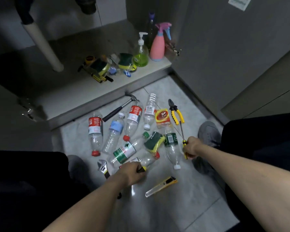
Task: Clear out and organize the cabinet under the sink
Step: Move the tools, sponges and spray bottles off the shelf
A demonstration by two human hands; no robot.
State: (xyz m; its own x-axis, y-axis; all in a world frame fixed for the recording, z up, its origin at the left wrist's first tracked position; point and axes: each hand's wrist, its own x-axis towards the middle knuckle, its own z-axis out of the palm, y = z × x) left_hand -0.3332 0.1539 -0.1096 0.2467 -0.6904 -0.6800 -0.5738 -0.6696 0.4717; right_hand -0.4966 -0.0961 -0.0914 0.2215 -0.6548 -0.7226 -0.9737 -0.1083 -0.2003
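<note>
Several empty plastic bottles (95, 131) lie on the tiled floor (182, 206) in front of the open cabinet (90, 91). My right hand (191, 148) grips the yellow-and-black handle of a screwdriver (182, 131), whose shaft points away from me. My left hand (132, 172) is curled round a yellow-and-black tool handle (141, 169) beside an adjustable wrench (102, 167). Pliers (175, 112), a hammer (119, 108), a utility knife (161, 186), a sponge (154, 141) and a small yellow box (162, 118) lie among the bottles.
On the cabinet shelf stand a pink spray bottle (157, 46), a green soap pump bottle (141, 54), a dark bottle (150, 29) and a heap of sponges and tape (99, 67). A drain pipe (42, 46) descends at left. My shoes (208, 134) flank the pile.
</note>
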